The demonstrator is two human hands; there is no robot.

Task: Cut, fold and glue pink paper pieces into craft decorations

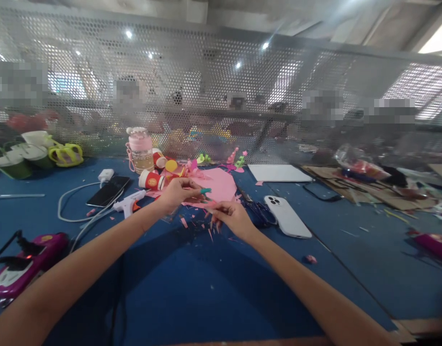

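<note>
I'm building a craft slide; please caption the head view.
Left hand pinching a small green piece near the right hand, with pink scraps on the blue tabletop.

one teal piece (206,191), two phones (108,191) (288,217), one glue gun (128,205), one bottle (141,154)

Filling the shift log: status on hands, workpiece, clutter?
Left hand pinching small green piece. Right hand close by, fingers bent, grip unclear. Pink sheet just beyond; pink scraps litter the tabletop around hands.

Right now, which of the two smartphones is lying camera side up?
The white smartphone right of the right hand: its lenses show. The black smartphone near the glue gun shows its dark screen.
</note>
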